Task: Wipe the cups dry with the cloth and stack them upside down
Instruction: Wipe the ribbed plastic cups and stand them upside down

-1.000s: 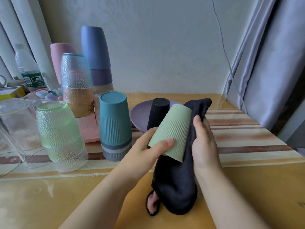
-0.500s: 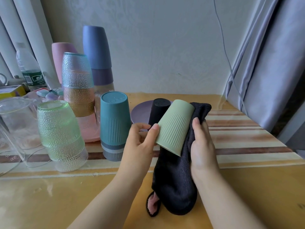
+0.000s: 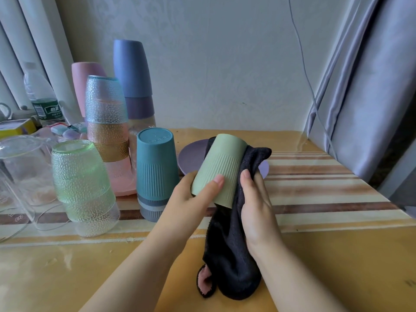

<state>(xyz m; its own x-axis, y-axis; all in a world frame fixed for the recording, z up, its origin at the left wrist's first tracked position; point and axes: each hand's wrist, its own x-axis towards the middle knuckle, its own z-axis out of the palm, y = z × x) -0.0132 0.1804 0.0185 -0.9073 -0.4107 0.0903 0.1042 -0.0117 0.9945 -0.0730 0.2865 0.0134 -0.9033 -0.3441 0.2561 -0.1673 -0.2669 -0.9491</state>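
Note:
A light green ribbed cup is held tilted above the table, its base pointing up and away from me. My left hand grips its lower part, thumb across the ribs. My right hand holds a black cloth against the cup's right side; the cloth hangs down to the table, a pink lining showing at its bottom edge. A teal cup stands upside down on a grey stack just left of my hands. The black cup seen earlier is almost wholly hidden behind the green cup.
A purple plate lies behind the cup. Upside-down stacks stand at left: green glass cups, clear and amber glass cups, blue and purple cups, a pink cup. A clear jug and a water bottle are far left. Curtain at right.
My left hand let go and took a new grip lower on the green cup, turning it. The cup now covers the black cup behind it. My right hand stayed against the cloth.

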